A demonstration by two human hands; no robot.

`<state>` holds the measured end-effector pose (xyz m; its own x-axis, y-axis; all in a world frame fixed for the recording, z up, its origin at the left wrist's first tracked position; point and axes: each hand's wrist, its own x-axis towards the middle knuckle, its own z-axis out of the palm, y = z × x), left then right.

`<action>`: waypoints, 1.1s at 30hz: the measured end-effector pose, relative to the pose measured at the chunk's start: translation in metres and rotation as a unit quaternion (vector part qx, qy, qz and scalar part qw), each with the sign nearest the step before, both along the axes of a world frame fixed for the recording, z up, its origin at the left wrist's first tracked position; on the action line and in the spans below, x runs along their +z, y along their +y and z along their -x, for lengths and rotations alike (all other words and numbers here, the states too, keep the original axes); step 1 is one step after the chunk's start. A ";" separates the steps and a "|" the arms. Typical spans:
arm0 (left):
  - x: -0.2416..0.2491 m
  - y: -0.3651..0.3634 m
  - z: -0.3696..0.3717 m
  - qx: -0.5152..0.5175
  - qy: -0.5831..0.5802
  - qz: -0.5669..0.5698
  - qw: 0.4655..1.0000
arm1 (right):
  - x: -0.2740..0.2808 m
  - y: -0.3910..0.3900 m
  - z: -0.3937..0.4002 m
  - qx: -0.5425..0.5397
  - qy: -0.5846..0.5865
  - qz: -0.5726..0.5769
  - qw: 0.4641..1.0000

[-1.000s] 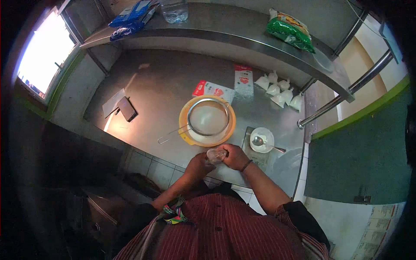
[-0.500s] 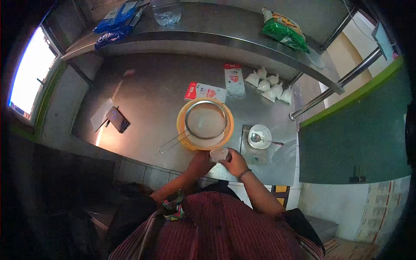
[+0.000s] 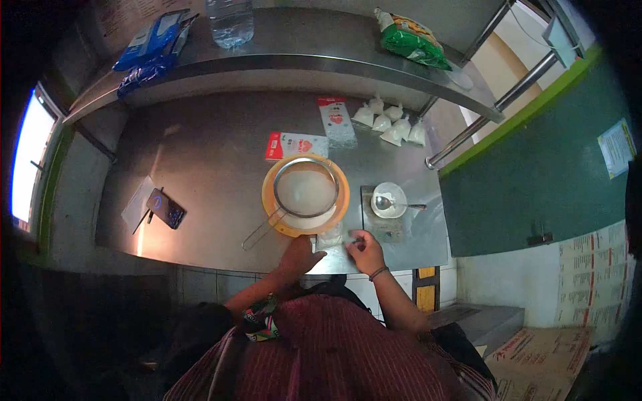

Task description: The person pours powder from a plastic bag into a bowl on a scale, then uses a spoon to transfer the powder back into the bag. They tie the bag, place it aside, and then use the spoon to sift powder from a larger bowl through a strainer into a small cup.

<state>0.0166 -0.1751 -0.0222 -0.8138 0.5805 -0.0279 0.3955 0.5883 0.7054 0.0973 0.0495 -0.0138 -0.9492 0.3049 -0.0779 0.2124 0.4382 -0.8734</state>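
A clear plastic bag with white contents lies on the metal table at the near side of the orange bowl. Beside its left edge is my left hand, fingers apart. My right hand is at the right of the bag, thumb and fingers curved and apart. A round sieve rests over the bowl, its wire handle pointing down and left. To the right, a white bowl with a spoon stands on a flat scale.
Several tied bags of white powder and two red-and-white packets lie behind the bowl. A phone leans at the left. The overhead shelf carries a water bottle, blue packets and a green packet.
Both hands have moved apart from the small bag they were holding together; it now lies flat on the table. The camera view has shifted, and the phone's screen now shows lit.
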 end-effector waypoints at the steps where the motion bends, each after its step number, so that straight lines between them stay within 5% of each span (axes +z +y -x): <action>1: 0.006 -0.002 0.000 -0.004 0.009 -0.042 0.999 | -0.004 0.003 -0.006 -0.028 0.043 -0.005 0.999; 2: 0.013 -0.006 -0.001 -0.014 0.009 -0.044 0.999 | -0.014 0.009 -0.011 -0.037 0.044 -0.008 0.998; 5: 0.019 -0.008 -0.005 -0.055 -0.027 0.017 0.998 | -0.024 0.032 -0.022 -0.177 0.085 0.213 0.957; 7: 0.019 -0.002 -0.007 -0.177 -0.168 0.039 0.969 | -0.011 0.046 -0.027 -0.241 0.083 0.244 0.936; 9: 0.029 0.010 -0.014 -0.196 -0.134 -0.034 0.971 | -0.004 0.067 -0.025 -0.336 0.059 0.262 0.903; 12: 0.044 0.047 -0.019 -0.202 -0.108 -0.156 0.961 | 0.015 0.103 -0.009 -0.338 0.064 0.315 0.885; 17: 0.056 0.141 0.015 -0.020 -0.292 -0.198 0.935 | 0.030 0.145 0.028 -0.320 0.009 0.328 0.889; 21: 0.003 0.195 0.057 0.078 -0.173 -0.124 0.974 | -0.007 0.168 0.049 -0.307 0.086 0.255 0.913; 27: 0.024 0.208 0.067 0.060 -0.091 -0.062 0.992 | 0.025 0.154 0.042 -0.211 0.127 0.162 0.956; 30: 0.052 0.204 0.059 0.100 -0.204 -0.036 0.973 | 0.043 0.152 0.037 -0.162 0.141 0.089 0.973; 33: 0.048 0.196 0.057 0.119 -0.072 -0.037 0.990 | 0.071 0.148 0.031 -0.076 0.204 0.044 0.975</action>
